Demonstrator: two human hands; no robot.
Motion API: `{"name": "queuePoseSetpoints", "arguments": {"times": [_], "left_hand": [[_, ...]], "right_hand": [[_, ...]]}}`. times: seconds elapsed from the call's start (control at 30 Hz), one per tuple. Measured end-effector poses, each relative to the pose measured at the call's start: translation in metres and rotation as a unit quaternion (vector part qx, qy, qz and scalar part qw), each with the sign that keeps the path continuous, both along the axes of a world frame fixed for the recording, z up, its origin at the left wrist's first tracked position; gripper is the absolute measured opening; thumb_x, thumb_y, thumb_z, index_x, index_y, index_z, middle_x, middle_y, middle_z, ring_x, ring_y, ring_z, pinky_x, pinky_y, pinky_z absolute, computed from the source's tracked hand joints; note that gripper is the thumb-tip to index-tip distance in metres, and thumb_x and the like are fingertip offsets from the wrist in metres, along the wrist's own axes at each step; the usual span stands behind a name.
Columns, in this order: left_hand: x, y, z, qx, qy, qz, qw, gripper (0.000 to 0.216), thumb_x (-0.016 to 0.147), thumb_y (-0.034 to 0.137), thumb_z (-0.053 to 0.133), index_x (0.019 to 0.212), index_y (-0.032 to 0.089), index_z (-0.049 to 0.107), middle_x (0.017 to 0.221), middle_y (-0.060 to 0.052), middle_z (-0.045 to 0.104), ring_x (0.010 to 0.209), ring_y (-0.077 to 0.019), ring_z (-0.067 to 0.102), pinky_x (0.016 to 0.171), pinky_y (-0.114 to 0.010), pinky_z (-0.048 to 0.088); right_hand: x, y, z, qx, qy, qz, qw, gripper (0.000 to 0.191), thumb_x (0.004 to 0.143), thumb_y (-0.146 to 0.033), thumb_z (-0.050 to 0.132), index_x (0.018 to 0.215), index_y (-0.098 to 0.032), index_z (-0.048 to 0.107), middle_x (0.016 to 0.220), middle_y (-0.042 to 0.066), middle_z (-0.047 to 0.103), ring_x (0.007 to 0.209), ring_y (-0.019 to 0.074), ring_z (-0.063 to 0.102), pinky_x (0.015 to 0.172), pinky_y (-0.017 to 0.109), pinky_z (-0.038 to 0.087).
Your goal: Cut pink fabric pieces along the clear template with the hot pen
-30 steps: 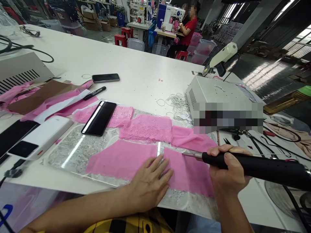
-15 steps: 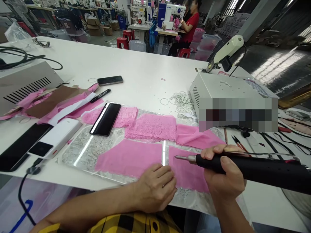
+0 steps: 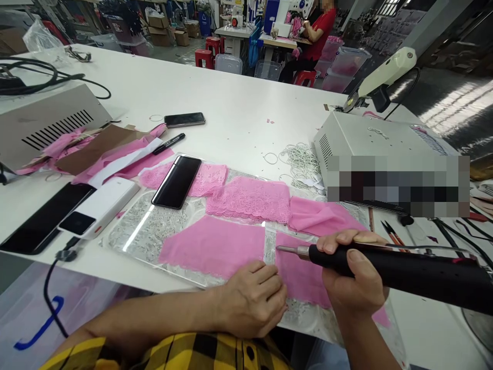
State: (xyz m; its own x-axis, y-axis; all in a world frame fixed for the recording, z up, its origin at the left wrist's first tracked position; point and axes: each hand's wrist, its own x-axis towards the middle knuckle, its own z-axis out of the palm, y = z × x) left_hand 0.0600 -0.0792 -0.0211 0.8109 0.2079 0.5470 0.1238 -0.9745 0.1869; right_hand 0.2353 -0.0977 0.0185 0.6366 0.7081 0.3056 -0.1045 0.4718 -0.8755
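My right hand is wrapped around a thick black pen-shaped tool with a slim metal tip, which points left. That tip sits at or just above the left edge of the right-hand pink fabric piece. With fingers curled, my left hand rests at the lower edges of this piece and the left-hand pink fabric piece. Its fingertips are hidden, so what they hold, if anything, cannot be seen. Both pieces lie flat on a clear speckled board, a narrow gap between them.
Behind them lie pink lace and a black phone. A white power bank with a cable stands left. White elastic loops lie beside a grey machine box on the right. A person in red sits at a far sewing machine.
The camera view has turned slightly left, so the table things appear further right. Relative to the fabric, the tool tip has shifted left, to the edge of the right-hand piece.
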Motion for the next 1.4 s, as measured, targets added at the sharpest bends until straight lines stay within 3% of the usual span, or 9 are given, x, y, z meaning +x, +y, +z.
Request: {"name": "queuePoseSetpoints", "arguments": {"times": [0.13,0.33,0.5,0.93,1.17,1.27,1.4], "left_hand": [[0.001,0.001,0.002,0.002,-0.022,0.001,1.0,0.014,0.088,0.021,0.055,0.087,0.009,0.063,0.072,-0.005,0.059,0.07,-0.0169,0.055,0.058,-0.031,0.038],[-0.001,0.0,0.001,0.0,-0.003,-0.001,1.0,0.014,0.09,0.02,0.053,0.09,0.011,0.062,0.075,-0.007,0.061,0.077,-0.0185,0.058,0.063,-0.031,0.043],[-0.004,-0.001,0.002,0.014,-0.005,-0.003,1.0,0.013,0.09,0.019,0.052,0.09,0.012,0.062,0.079,-0.008,0.063,0.082,-0.0192,0.06,0.068,-0.031,0.047],[-0.002,0.0,0.002,0.012,0.008,0.008,1.0,0.015,0.09,0.02,0.052,0.091,0.012,0.064,0.079,-0.009,0.066,0.082,-0.0195,0.063,0.066,-0.03,0.049],[-0.002,0.0,0.005,-0.003,-0.039,0.01,0.999,0.017,0.09,0.014,0.052,0.1,0.01,0.064,0.085,-0.01,0.069,0.086,-0.021,0.064,0.073,-0.033,0.052],[-0.003,0.003,0.004,-0.016,-0.065,0.004,0.998,0.019,0.088,0.01,0.054,0.105,0.009,0.065,0.095,-0.01,0.071,0.093,-0.0214,0.065,0.082,-0.034,0.051],[-0.001,0.007,0.001,-0.018,-0.054,0.036,0.998,0.023,0.091,0.015,0.056,0.112,0.012,0.065,0.121,-0.012,0.067,0.122,-0.0267,0.056,0.103,-0.039,0.043]], "right_hand": [[0.001,-0.001,-0.001,0.01,-0.01,0.01,1.0,0.015,0.069,-0.021,0.064,0.081,-0.021,0.054,0.074,-0.004,0.055,0.055,0.011,0.055,0.055,0.032,0.052],[0.001,0.0,0.0,0.012,0.003,0.014,1.0,0.015,0.07,-0.018,0.063,0.081,-0.021,0.054,0.075,-0.004,0.055,0.057,0.0111,0.056,0.057,0.033,0.053],[0.003,-0.005,0.001,0.034,0.037,0.03,0.998,0.014,0.069,-0.018,0.059,0.082,-0.02,0.057,0.073,-0.003,0.056,0.053,0.0103,0.054,0.05,0.029,0.05],[0.002,-0.013,-0.006,0.037,0.016,0.09,0.995,0.012,0.077,-0.022,0.061,0.087,-0.022,0.056,0.074,-0.003,0.055,0.055,0.0107,0.055,0.05,0.027,0.049],[-0.005,-0.009,-0.005,0.055,0.01,0.103,0.993,0.011,0.081,-0.024,0.061,0.09,-0.023,0.055,0.078,-0.004,0.056,0.057,0.0096,0.058,0.053,0.026,0.051],[0.004,-0.011,0.002,0.064,0.018,0.06,0.996,0.013,0.078,-0.026,0.06,0.091,-0.024,0.055,0.078,-0.004,0.056,0.055,0.0094,0.056,0.051,0.026,0.049],[0.041,-0.032,0.014,0.06,0.012,-0.109,0.992,0.015,0.068,-0.024,0.06,0.082,-0.021,0.056,0.072,-0.004,0.054,0.052,0.0092,0.053,0.049,0.027,0.048]]}}
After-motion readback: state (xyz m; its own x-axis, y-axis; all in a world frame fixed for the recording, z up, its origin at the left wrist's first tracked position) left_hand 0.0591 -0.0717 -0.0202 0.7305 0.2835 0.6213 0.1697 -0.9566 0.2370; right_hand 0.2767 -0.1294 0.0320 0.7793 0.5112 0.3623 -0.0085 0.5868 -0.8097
